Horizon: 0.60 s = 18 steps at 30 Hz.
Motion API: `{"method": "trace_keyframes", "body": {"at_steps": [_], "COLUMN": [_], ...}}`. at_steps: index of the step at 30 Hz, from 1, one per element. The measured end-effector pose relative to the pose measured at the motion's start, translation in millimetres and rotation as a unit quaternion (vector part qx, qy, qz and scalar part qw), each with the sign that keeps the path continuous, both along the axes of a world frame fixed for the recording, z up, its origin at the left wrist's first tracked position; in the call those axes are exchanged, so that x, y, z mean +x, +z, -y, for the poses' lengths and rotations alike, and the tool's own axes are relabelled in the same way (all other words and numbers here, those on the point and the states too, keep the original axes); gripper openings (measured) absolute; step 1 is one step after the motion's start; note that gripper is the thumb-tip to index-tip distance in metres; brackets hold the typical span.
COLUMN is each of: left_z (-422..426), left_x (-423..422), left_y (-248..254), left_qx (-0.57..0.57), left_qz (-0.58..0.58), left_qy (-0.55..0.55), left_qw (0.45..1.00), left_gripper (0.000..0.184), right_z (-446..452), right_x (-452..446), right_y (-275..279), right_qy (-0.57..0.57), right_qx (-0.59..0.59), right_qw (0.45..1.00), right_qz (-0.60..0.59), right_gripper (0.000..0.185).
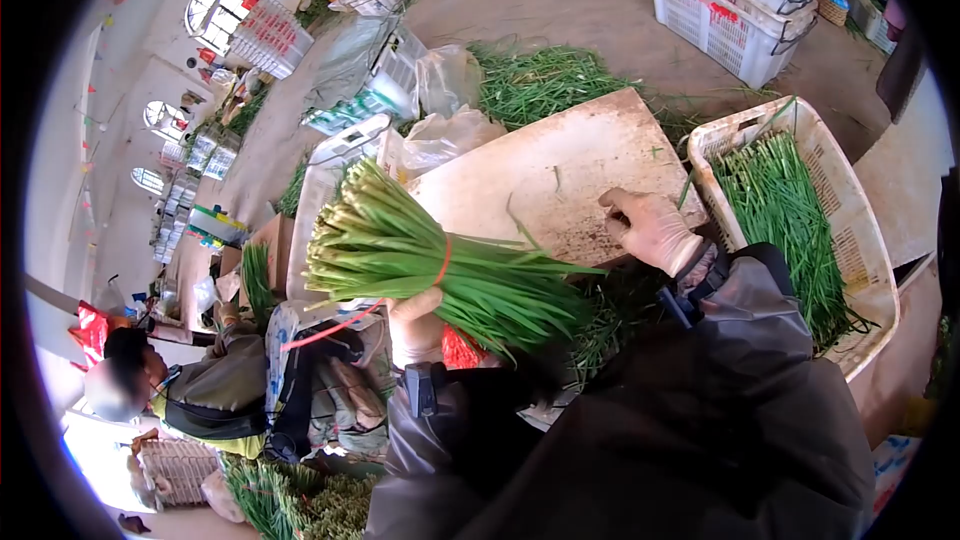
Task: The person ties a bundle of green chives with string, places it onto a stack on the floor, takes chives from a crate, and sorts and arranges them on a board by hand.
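Note:
My left hand (415,325), in a pale glove, grips a thick bundle of green chives (470,280) from below. An orange-red tie (445,258) goes round the bundle, and a loose red strip (335,327) sticks out to the left beside the hand. The pale cut ends point up and left, the leafy tips right. Over the right edge of a stained white board (560,165), my gloved right hand (645,225) has its fingers bent, with a gap between thumb and forefinger. Nothing shows in it.
A white crate (868,205) of loose chives stands at the right. Behind the board lie a green heap (545,85) and plastic bags (445,80). Stacked crates (715,30) rise at the back. A co-worker (215,395) sits at the left, near more bundles (300,500).

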<state>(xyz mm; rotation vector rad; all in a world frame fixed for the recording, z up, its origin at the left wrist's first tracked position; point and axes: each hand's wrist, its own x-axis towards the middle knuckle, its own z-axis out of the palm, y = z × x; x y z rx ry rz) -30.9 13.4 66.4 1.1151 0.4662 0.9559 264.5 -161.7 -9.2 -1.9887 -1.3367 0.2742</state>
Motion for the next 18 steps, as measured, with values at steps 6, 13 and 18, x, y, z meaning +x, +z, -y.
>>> {"method": "trace_keyframes", "body": {"at_steps": [6,13,18], "left_z": [3,36,40], "left_x": [6,32,43], "left_y": [-26,-31,-53], "left_qx": [-0.082,-0.198,-0.25], "left_qz": [0.065,-0.051,-0.058], "left_qy": [-0.117,-0.232,-0.268], "left_qw": [0.988,0.951,0.929], "left_gripper": [0.092,0.083,0.081], "right_z": [-8,-3,4], "right_x": [-8,-22,-37], "right_y": [7,33,38], "right_qy": [0.011,0.087,0.186], "right_qx": [0.091,0.177,0.184], "right_qw": [0.98,0.937,0.942], "right_qz": [-0.177,-0.29,-0.212], "right_gripper": [0.026,0.015,0.014]}}
